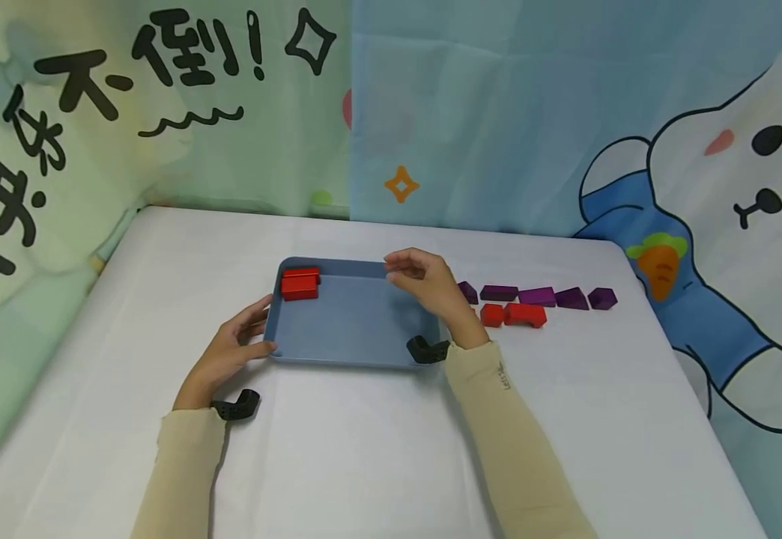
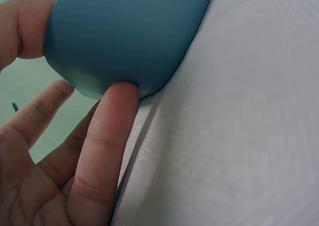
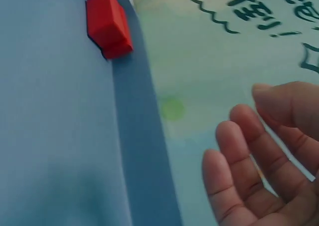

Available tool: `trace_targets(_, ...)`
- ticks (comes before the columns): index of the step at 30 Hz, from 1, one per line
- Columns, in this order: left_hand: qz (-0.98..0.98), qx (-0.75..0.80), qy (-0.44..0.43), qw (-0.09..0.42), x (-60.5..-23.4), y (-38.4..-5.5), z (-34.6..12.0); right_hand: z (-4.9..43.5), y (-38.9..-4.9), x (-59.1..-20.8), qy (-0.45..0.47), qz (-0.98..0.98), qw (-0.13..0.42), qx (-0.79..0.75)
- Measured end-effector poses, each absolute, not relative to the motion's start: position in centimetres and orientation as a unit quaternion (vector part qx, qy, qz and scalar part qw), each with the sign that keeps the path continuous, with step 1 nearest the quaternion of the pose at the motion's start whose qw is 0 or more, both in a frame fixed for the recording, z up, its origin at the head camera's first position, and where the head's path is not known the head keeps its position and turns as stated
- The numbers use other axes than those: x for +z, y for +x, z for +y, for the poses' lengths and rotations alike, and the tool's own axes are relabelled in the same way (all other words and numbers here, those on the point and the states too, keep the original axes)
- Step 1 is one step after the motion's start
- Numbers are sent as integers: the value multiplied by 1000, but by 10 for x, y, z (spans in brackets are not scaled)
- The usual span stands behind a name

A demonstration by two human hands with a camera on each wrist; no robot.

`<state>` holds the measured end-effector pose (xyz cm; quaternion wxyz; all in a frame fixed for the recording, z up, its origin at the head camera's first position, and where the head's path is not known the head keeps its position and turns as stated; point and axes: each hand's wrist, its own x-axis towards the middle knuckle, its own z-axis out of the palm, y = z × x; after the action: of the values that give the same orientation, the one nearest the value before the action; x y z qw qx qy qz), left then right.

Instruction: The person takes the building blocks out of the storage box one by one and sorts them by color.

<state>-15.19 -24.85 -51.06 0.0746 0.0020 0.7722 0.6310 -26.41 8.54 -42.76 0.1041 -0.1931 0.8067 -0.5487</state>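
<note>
A blue-grey rectangular tray [image 1: 337, 337] lies on the white-covered table, with red blocks [image 1: 299, 287] in its back left corner. My left hand [image 1: 232, 348] is at the tray's left side, thumb near the front corner. In the left wrist view, fingertips [image 2: 122, 94] touch the tray's outer wall [image 2: 129, 36]. Over the tray's back right part is my right hand [image 1: 428, 284], fingers loosely bent. Nothing shows between these fingers [image 3: 232, 138] in the right wrist view, where a red block [image 3: 105, 19] stands against the tray's wall.
Right of the tray lies a row of several purple blocks [image 1: 499, 293]. In front of it are a red arch-shaped block [image 1: 526, 315] and a smaller red block [image 1: 492, 315]. My right forearm partly covers that area. Printed cloth [image 1: 499, 112] hangs behind the table [image 1: 364, 449].
</note>
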Motion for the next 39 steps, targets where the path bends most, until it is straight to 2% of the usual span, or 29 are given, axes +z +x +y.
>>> trace_targets(9, 765, 640, 13, 75, -515, -154, -242, 28, -292, -449, -202, 794, 129, -559)
trace_targets(19, 765, 639, 12, 82, -518, -156, -234, 1, -296, -470, -175, 825, 178, -508)
trace_targets(39, 776, 627, 1, 70, -514, -154, -251, -22, -292, -474, -192, 865, 156, -437)
